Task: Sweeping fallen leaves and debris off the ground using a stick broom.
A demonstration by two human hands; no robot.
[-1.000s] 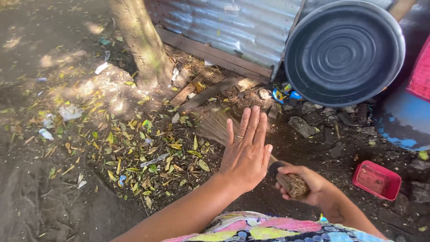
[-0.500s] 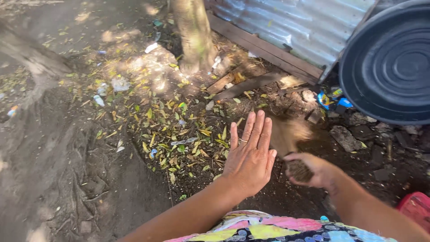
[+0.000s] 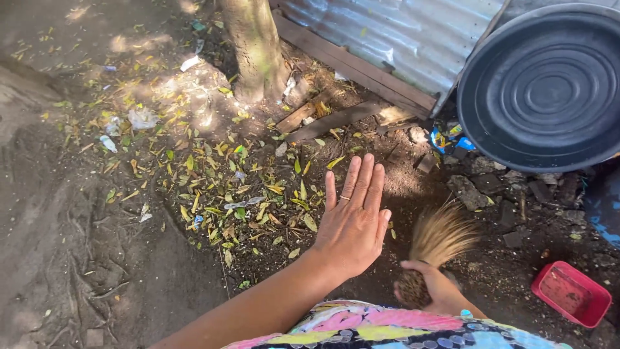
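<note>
- Since the earlier frame, the stick broom (image 3: 434,249) has been drawn back toward the body, bristles now fanned upward.
- Its bound base is gripped in the closed right hand (image 3: 431,289).
- The left hand (image 3: 354,221) is held flat, fingers extended, empty, just beside the bristles, above leaf-littered soil (image 3: 245,194).

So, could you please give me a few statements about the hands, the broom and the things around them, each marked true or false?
1. The right hand grips a short stick broom. True.
2. The left hand holds the broom too. False: it is open, fingers spread, holding nothing.
3. A red container lies on the ground right of the broom. True.
4. The black basin lies flat on the ground. False: it stands tilted against the corrugated metal wall.
5. Leaves litter the soil near the tree trunk. True.
</note>
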